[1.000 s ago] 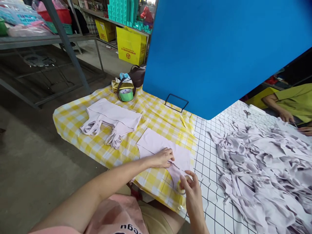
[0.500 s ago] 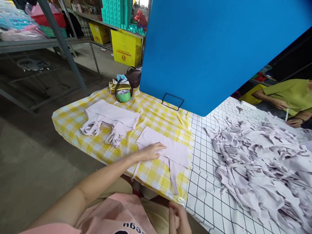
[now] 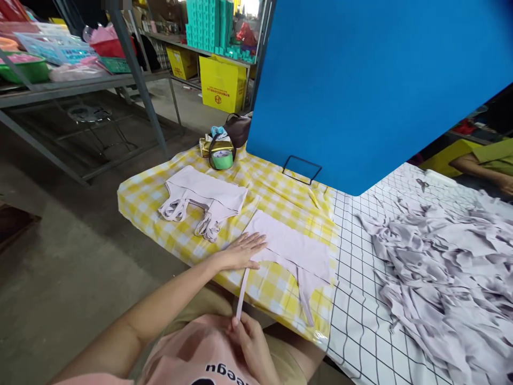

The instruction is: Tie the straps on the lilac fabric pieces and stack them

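A pale pink garment (image 3: 292,244) lies flat on the yellow checked cloth (image 3: 272,190) near the table's front edge. My left hand (image 3: 240,251) rests flat on its left corner, fingers stretched out. One long strap (image 3: 242,289) hangs off the edge toward my lap. My right hand (image 3: 250,345) pinches the end of that strap, close to my body. A second strap (image 3: 306,299) lies on the cloth to the right.
A stack of finished pink garments (image 3: 204,199) lies at the left. A green tape roll (image 3: 222,159) and gold packet sit at the back. A big blue board (image 3: 372,80) stands upright. A heap of pale garments (image 3: 436,256) covers the grid cloth. Another person's arm (image 3: 487,166) shows far right.
My right hand left the right strap, dropped to my lap, then took the end of the left strap. My left hand flattened and slid to the garment's left corner.
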